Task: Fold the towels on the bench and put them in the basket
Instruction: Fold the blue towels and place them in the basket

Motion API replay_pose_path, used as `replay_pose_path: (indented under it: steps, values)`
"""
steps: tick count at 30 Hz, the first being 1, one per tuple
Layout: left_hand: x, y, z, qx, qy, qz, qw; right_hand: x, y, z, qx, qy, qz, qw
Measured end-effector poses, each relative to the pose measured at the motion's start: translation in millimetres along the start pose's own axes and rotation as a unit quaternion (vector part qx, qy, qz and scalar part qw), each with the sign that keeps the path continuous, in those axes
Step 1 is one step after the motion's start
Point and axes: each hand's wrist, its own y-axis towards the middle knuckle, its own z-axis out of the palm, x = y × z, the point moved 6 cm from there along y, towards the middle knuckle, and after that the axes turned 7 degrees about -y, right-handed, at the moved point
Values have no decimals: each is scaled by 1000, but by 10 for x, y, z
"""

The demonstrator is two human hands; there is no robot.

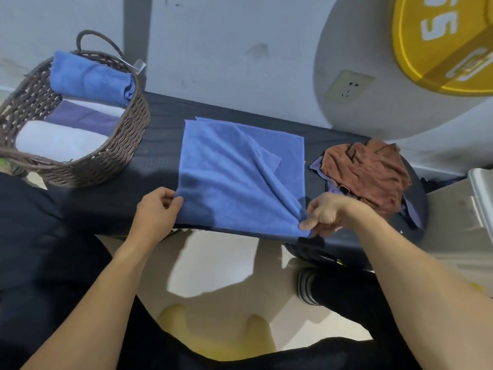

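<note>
A blue towel (234, 172) lies spread on the dark bench (160, 145), folded over with a diagonal crease. My left hand (156, 209) pinches its near left corner. My right hand (324, 214) pinches its near right corner at the bench's front edge. A brown woven basket (117, 153) stands on the bench's left end and holds a rolled blue towel (90, 78), a purple one (80, 116) and a pale one (58, 140). A crumpled brown towel (368, 172) lies on a purple towel (410, 209) at the bench's right end.
A grey wall with a socket (346, 86) rises behind the bench. A yellow weight plate (442, 41) hangs at the top right. A metal box (480, 193) stands at the right edge. My dark-clothed legs and a pale floor lie below.
</note>
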Motion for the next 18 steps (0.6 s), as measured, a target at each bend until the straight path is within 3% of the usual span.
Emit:
replay_pose_path:
  steps: [3,6,10,13,18]
  values:
    - [88,-73,31,60,32,-26,997,-102,-61,186,32,-109,63,991]
    - [113,-143,24,69,35,-32,996,121,-179,152,33,-221,77,972]
    - [95,-208,22,64,32,-33,997,865,-272,-247,-146,-300,15,943]
    - [90,-223,29,62,12,-43,997,1466,-196,-389,-272,-235,-78,930]
    - [128,-186,37,45,7,-60,997,1840,227,-456,-300,-98,-139,939]
